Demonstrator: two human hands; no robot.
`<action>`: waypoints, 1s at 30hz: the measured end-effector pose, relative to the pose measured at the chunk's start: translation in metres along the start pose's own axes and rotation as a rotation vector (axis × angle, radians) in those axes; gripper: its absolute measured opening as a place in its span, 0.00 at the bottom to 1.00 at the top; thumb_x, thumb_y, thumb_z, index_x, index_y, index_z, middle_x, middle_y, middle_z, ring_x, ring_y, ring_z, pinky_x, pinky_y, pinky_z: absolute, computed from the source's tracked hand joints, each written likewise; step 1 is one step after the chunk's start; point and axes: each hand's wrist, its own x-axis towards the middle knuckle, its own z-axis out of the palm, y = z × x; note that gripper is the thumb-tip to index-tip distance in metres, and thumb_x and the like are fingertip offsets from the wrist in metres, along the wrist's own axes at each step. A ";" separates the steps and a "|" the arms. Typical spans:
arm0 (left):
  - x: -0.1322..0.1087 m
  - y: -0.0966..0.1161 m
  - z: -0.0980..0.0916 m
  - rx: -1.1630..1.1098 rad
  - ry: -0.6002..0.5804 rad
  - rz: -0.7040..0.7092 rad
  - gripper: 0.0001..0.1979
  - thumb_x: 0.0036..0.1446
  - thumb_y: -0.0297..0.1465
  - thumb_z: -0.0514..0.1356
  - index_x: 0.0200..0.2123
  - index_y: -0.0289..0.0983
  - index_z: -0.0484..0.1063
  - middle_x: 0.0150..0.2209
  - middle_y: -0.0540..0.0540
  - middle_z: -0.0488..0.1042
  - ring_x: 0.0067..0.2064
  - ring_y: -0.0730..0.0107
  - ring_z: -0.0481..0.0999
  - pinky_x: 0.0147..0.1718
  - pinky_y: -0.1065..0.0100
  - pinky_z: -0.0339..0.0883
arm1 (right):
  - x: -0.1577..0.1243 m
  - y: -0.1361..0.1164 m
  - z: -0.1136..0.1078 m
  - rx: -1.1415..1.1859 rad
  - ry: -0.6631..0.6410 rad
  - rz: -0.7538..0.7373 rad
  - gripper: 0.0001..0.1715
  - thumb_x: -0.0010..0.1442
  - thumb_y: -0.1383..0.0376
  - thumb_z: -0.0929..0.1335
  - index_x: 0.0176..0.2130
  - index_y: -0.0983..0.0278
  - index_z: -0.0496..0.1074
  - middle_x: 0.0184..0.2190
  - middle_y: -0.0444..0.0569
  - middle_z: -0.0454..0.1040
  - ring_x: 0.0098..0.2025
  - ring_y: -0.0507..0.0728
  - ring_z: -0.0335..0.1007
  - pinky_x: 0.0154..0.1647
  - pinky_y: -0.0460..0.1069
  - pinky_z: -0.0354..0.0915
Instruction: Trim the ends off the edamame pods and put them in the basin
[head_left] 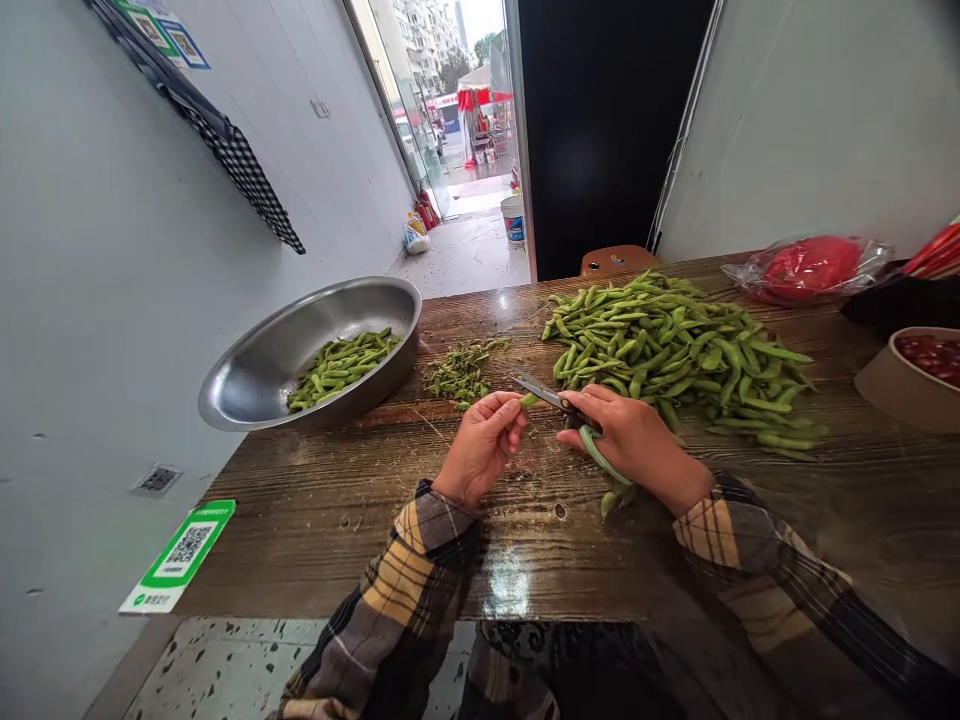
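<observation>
**Scissors at a green pod, above a dark wooden table**

The dark wooden table fills most of my lower view, its grain showing and small bits scattered over it. The largest thing on it is a heap of green soybean pods, spread beyond the right hand. Left of it I have a wide stainless-steel basin, with a smaller batch of pods lying inside. Near the far right corner sits a clear plastic bag with something red in it, and closer in, at the edge of my view, a brown bowl of dark red contents. A green-and-white QR-code sign lies at the table's left end.

I see two bare hands in plaid sleeves over the table's middle. The right hand is wrapped around the handles of the scissors; the left hand is curled, thumb and fingertips pinching a single pod. Between basin and heap, just past the left hand, is a low pile of trimmings.

The pinched pod is the smallest thing I can pick out, its free end right at the blades. I cannot tell whether they touch it.
</observation>
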 end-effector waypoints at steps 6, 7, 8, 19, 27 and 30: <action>0.007 0.008 -0.008 -0.096 0.104 0.044 0.09 0.49 0.31 0.64 0.30 0.36 0.65 0.27 0.53 0.69 0.27 0.79 0.70 0.25 0.77 0.66 | 0.004 0.013 -0.010 0.081 0.162 0.112 0.24 0.59 0.54 0.69 0.52 0.63 0.71 0.42 0.54 0.74 0.40 0.60 0.72 0.39 0.52 0.67; 0.007 0.009 -0.009 -0.117 0.112 0.027 0.08 0.49 0.30 0.63 0.30 0.36 0.65 0.29 0.52 0.70 0.30 0.77 0.72 0.29 0.75 0.69 | 0.005 0.016 -0.012 0.103 0.213 0.134 0.24 0.60 0.54 0.69 0.52 0.63 0.71 0.41 0.54 0.74 0.40 0.61 0.72 0.40 0.53 0.67; 0.007 0.010 -0.008 -0.128 0.106 0.004 0.07 0.49 0.28 0.62 0.30 0.36 0.65 0.30 0.51 0.71 0.31 0.76 0.73 0.30 0.74 0.69 | 0.006 0.019 -0.013 0.122 0.261 0.149 0.23 0.59 0.55 0.69 0.52 0.62 0.71 0.41 0.53 0.74 0.41 0.61 0.72 0.41 0.54 0.67; 0.009 -0.030 0.045 0.990 -0.143 0.314 0.05 0.51 0.30 0.62 0.30 0.35 0.75 0.24 0.51 0.68 0.28 0.73 0.64 0.29 0.71 0.56 | 0.011 0.023 -0.016 0.178 0.333 0.196 0.21 0.58 0.58 0.70 0.50 0.63 0.72 0.41 0.52 0.75 0.43 0.60 0.72 0.45 0.54 0.67; 0.029 -0.052 0.059 1.187 -0.167 0.408 0.06 0.47 0.27 0.64 0.32 0.38 0.76 0.36 0.44 0.73 0.35 0.65 0.69 0.35 0.67 0.60 | 0.011 0.026 -0.015 0.171 0.345 0.186 0.21 0.59 0.57 0.69 0.49 0.63 0.72 0.40 0.52 0.75 0.40 0.60 0.72 0.42 0.54 0.67; 0.028 -0.044 0.049 1.090 -0.118 0.359 0.03 0.45 0.24 0.63 0.27 0.36 0.74 0.28 0.49 0.69 0.31 0.69 0.65 0.32 0.69 0.59 | 0.011 0.027 -0.015 0.173 0.359 0.189 0.20 0.58 0.57 0.69 0.49 0.63 0.72 0.39 0.52 0.76 0.40 0.60 0.72 0.42 0.54 0.67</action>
